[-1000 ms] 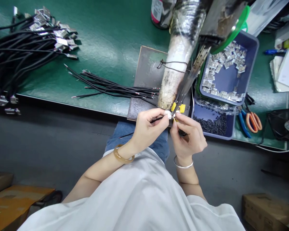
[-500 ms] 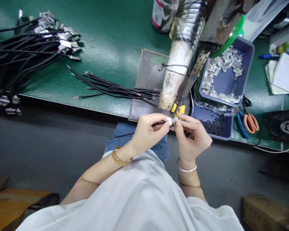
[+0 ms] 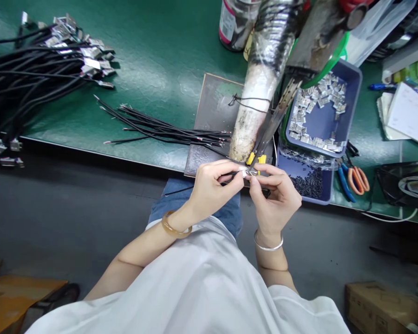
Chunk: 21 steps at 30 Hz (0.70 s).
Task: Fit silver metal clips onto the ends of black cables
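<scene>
Between thumb and fingers, my left hand (image 3: 214, 188) pinches a black cable (image 3: 179, 190) close to its end; the cable's other end hangs over my lap. My right hand (image 3: 277, 195) holds a small silvery metal connector (image 3: 252, 172) at the cable's end, so both hands' fingertips nearly meet. Just beyond them are the yellow-tipped parts (image 3: 261, 159) of a metal fixture and a white plastic-wrapped tube (image 3: 252, 99). Several loose black cables (image 3: 160, 130) lie left of the tube, partly on a dark board (image 3: 209, 109).
Finished-looking cables with metal plugs (image 3: 92, 62) are heaped at the far left. Right of the fixture, a blue bin (image 3: 355, 93) holds metal shells above another bin (image 3: 329, 185) of small black pieces. Pliers (image 3: 358, 180) lie beside them. A jar (image 3: 230, 23) stands at the back.
The connector and both hands have shifted slightly up toward the fixture. The view has moved a little, so the bins and pliers appear farther left.
</scene>
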Tool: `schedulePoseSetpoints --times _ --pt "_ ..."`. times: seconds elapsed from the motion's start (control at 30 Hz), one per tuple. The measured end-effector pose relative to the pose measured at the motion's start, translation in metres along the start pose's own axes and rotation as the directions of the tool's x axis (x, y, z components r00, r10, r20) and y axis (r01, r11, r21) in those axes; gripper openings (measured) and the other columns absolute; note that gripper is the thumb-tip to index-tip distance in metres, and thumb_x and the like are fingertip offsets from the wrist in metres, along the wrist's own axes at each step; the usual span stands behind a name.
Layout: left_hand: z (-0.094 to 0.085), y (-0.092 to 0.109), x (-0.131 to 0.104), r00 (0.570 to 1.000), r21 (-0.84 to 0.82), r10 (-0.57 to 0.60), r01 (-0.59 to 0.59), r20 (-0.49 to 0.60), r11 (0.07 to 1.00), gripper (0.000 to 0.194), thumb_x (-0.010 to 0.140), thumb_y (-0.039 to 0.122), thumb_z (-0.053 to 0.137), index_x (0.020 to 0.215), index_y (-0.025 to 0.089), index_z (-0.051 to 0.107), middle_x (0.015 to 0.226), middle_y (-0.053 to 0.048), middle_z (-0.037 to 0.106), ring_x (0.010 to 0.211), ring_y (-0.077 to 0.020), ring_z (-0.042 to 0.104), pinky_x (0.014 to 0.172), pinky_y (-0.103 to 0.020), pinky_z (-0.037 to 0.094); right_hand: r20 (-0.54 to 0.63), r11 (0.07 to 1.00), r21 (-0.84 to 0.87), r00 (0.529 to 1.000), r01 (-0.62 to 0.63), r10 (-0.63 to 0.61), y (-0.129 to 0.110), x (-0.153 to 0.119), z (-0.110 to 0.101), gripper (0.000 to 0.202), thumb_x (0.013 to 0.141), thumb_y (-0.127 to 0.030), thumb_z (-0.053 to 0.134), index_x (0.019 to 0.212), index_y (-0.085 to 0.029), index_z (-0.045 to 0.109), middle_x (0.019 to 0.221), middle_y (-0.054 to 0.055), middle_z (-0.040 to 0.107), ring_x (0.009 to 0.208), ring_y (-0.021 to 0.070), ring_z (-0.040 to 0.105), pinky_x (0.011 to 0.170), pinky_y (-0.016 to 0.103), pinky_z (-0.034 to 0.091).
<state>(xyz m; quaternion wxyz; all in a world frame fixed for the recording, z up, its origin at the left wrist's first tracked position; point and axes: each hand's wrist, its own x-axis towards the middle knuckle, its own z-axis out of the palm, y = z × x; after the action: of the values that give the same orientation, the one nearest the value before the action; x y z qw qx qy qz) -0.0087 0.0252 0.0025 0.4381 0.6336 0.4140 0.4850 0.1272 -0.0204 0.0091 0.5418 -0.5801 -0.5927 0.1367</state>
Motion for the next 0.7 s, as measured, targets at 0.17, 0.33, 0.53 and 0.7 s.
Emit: schedulePoseSetpoints --times 0.17,0.33,0.53,0.7 --pt "-0.0014 0.0044 0.0023 0.999 -0.015 0.042 -0.042 -0.016 0.999 0.015 0.084 0.017 0.064 0.079 0.014 0.078 0.062 0.0 0.064 0.049 -0.006 0.044 0.046 -0.018 0.033 0.007 0.997 -0.046 0.998 0.056 -0.056 -0.0036 0.0025 -0.0015 0.013 0.084 -0.01 0.072 0.085 -0.023 0.069 0.098 0.002 0.076 0.094 0.0179 0.073 0.085 0.037 0.061" --pt "-0.0041 0.0066 0.0035 1.0 -0.006 0.015 -0.015 0.017 1.0 0.015 0.082 0.014 0.065 0.077 0.013 0.078 0.058 0.001 0.061 0.048 -0.0058 0.04 0.046 -0.019 0.03 0.02 0.999 0.025 0.999 0.041 -0.041 -0.0026 0.0002 -0.0039 0.014 0.084 -0.009 0.072 0.086 -0.022 0.066 0.099 0.003 0.076 0.096 0.0189 0.074 0.086 0.038 0.062" --pt "-0.0039 0.0045 0.0024 0.998 0.004 -0.036 0.036 0.058 0.999 0.016 0.083 0.015 0.064 0.077 0.012 0.079 0.058 0.0 0.062 0.048 -0.0063 0.038 0.049 -0.021 0.031 0.035 1.0 0.005 0.999 0.025 -0.026 0.0035 -0.0028 -0.0043 0.012 0.085 -0.013 0.071 0.083 -0.022 0.064 0.097 0.003 0.076 0.094 0.0183 0.074 0.086 0.037 0.062" --pt "-0.0029 0.0038 0.0024 0.999 0.007 -0.029 0.029 0.045 1.0 0.016 0.083 0.016 0.064 0.076 0.013 0.078 0.057 0.002 0.059 0.049 -0.0062 0.038 0.05 -0.021 0.032 0.033 0.998 -0.039 0.999 0.043 -0.041 0.0028 -0.0002 -0.0023 0.011 0.086 -0.014 0.071 0.084 -0.022 0.064 0.097 0.002 0.076 0.092 0.0175 0.074 0.083 0.036 0.063"
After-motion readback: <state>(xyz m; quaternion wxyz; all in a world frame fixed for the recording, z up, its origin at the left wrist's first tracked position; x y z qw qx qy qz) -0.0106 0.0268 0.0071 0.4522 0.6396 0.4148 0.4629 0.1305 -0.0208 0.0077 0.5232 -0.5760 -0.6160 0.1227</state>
